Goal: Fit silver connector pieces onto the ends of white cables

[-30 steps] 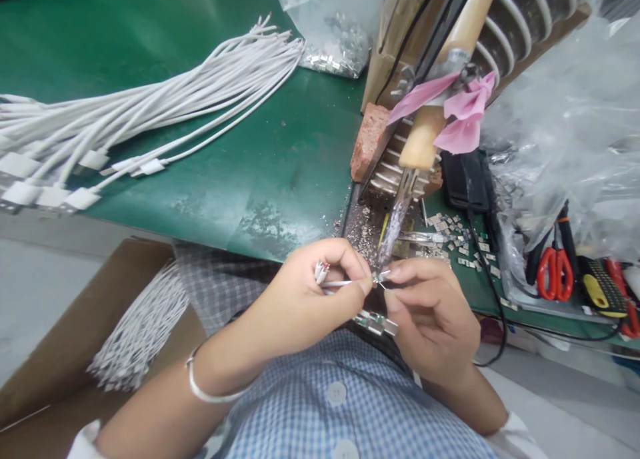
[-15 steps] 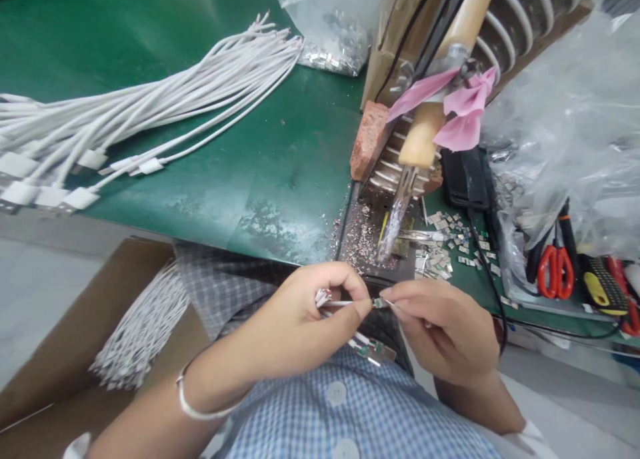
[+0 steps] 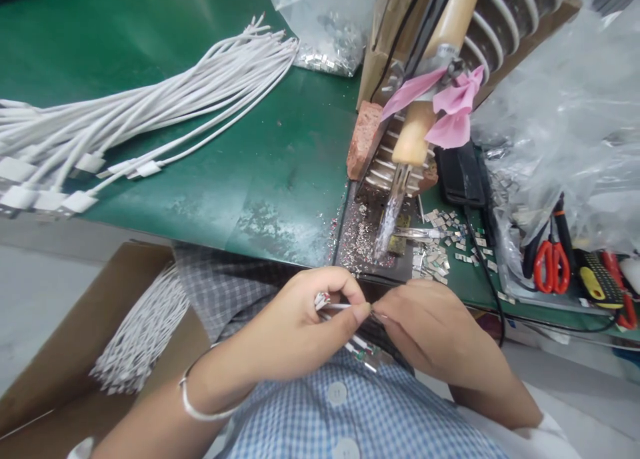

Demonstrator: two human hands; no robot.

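Fingers [image 3: 349,285] of left hand [image 3: 300,329] tight on white cable [image 3: 340,306], right hand [image 3: 433,326] nearer than before, grip unclear.

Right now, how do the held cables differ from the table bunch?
The held cables are mostly hidden by the left hand; the table bunch lies stretched out. Few held cables show; the table bunch shows many. Exposed metal connectors show beside the held cables; the table bunch has white-housed plugs. Both are white.

Green tabletop [image 3: 280,159] — loose bundle of white cables [image 3: 210,86], clear bag [image 3: 330,19] of metal pieces [image 3: 325,61], scattered small flat parts [image 3: 431,260].
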